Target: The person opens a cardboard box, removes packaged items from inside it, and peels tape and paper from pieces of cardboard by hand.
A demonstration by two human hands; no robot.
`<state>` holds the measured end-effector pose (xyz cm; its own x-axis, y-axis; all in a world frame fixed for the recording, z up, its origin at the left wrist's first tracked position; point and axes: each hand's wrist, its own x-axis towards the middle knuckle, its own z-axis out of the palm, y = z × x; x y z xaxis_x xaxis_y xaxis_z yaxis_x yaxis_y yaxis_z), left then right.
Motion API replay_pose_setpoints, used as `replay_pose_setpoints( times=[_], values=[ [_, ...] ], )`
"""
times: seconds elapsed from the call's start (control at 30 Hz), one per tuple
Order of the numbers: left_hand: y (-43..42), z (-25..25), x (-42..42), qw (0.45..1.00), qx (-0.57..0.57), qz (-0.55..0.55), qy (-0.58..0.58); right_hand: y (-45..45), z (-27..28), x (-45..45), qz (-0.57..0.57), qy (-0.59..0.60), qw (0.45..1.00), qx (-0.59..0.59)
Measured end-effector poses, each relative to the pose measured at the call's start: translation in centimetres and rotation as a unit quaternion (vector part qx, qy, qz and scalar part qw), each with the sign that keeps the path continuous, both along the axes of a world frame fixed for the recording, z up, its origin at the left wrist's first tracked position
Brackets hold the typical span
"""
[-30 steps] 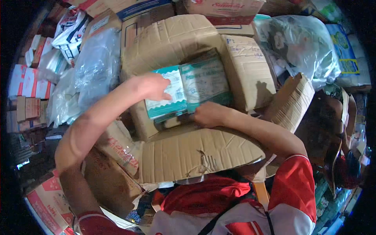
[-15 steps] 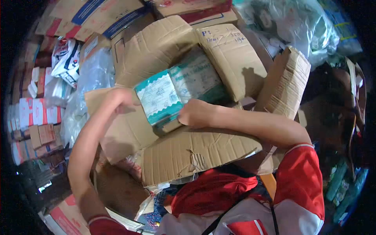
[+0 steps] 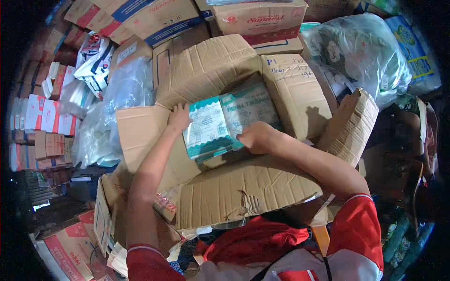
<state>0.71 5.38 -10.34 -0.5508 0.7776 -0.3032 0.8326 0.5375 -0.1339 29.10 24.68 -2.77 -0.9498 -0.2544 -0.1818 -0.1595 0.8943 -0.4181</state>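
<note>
An opened cardboard box (image 3: 251, 180) lies in front of me with its flaps folded out. Inside are green-and-white printed packs: a left pack (image 3: 206, 126) and a right pack (image 3: 253, 105) with large green lettering. My left hand (image 3: 179, 118) rests at the left pack's left edge, over the left flap (image 3: 140, 136), fingers apart. Curled over the front of the packs is my right hand (image 3: 258, 136), its thumb near the seam between them. Whatever its fingers may grip is hidden.
Stacked cartons (image 3: 260, 21) stand behind the box. A large clear plastic bag (image 3: 361, 56) sits at the back right, and more plastic bags (image 3: 126, 86) lie to the left. A red-printed carton (image 3: 68, 250) is at lower left.
The view has shifted, so the box appears lower and farther right. My left hand has spread its fingers against the left pack's edge. My right hand has moved over the packs from their front edge.
</note>
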Motion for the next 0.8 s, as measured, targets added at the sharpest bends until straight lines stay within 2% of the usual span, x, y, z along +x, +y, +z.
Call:
replay_pose_setpoints(
  times=[0.07,0.2,0.3,0.4,0.43,0.47,0.5,0.53,0.6,0.63,0.73,0.8],
  values=[
    [0.3,-0.4,-0.2,1.0,-0.003,0.022,-0.019,0.1,-1.0,0.2,-0.011,0.014,1.0,-0.006],
    [1.4,0.2,0.0,0.998,-0.003,0.051,-0.031,0.3,-1.2,-0.2,-0.001,-0.032,0.999,0.031],
    [1.7,-0.3,0.4,0.998,0.032,0.051,0.012,0.4,-1.4,-0.5,-0.004,-0.063,0.997,0.036],
    [2.0,-0.3,0.6,0.999,0.022,0.038,0.021,0.8,-1.1,-0.6,-0.01,-0.09,0.995,0.043],
    [1.3,-1.5,-0.1,0.997,0.06,-0.006,0.056,1.0,-0.1,-0.8,-0.014,-0.114,0.992,0.043],
    [1.3,-2.6,-1.4,0.998,0.057,0.001,0.04,1.3,0.4,-0.9,-0.02,-0.141,0.989,0.041],
    [1.3,-4.2,-2.9,0.999,0.05,0.005,0.019,2.5,-2.6,-0.9,-0.03,-0.074,0.996,-0.038],
    [-0.4,-5.9,-4.2,0.98,0.145,-0.118,0.063,3.4,-6.1,-0.4,-0.046,-0.011,0.991,-0.122],
    [1.1,-3.3,-3.3,0.999,0.041,-0.03,-0.009,3.0,-2.4,-0.8,-0.085,-0.075,0.993,-0.033],
    [1.0,-3.4,-3.5,0.995,0.082,-0.046,-0.028,3.2,-2.0,-1.3,-0.079,-0.094,0.992,-0.018],
    [1.1,-2.8,-4.0,0.996,0.017,-0.088,-0.026,5.0,-0.5,-1.6,-0.097,-0.077,0.992,0.002],
    [1.5,-2.3,-4.5,0.99,-0.043,-0.122,-0.048,5.8,0.0,-2.1,-0.071,-0.045,0.995,0.055]
  ],
)
